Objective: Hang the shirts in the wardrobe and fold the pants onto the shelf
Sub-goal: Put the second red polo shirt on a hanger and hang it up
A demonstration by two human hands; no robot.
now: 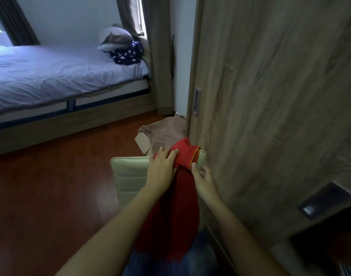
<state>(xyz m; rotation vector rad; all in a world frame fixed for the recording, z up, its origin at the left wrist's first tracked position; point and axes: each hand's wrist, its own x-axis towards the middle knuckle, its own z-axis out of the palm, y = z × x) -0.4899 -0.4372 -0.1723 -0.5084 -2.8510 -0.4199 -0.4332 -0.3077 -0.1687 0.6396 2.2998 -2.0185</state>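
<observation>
HEAD VIEW, items:
1. Red shirt [170,212]: draped over back of cream chair [131,176], hanging down the near side; yellow-trimmed edge at top, next to wardrobe door [270,96].
2. Left hand [162,166]: flat on shirt at chair's top edge, fingers straight, pressing the cloth, not gripping.
3. Right hand [204,180]: thumb tip touching shirt by the trimmed edge, fingers loosely bent; can't tell whether it pinches the cloth.
4. Blue cloth [170,261]: below shirt hem, blurred.
5. Brown garment [162,134]: lying on cardboard box [142,143], on floor [41,186] behind chair, against wardrobe.
6. Wardrobe door: wood-grain, w/ recessed handle [196,100].
7. Bed [61,76]: far left, grey sheet; pillow [115,38] resting on navy star-print cloth [127,53] at the end near the curtain [158,56].
</observation>
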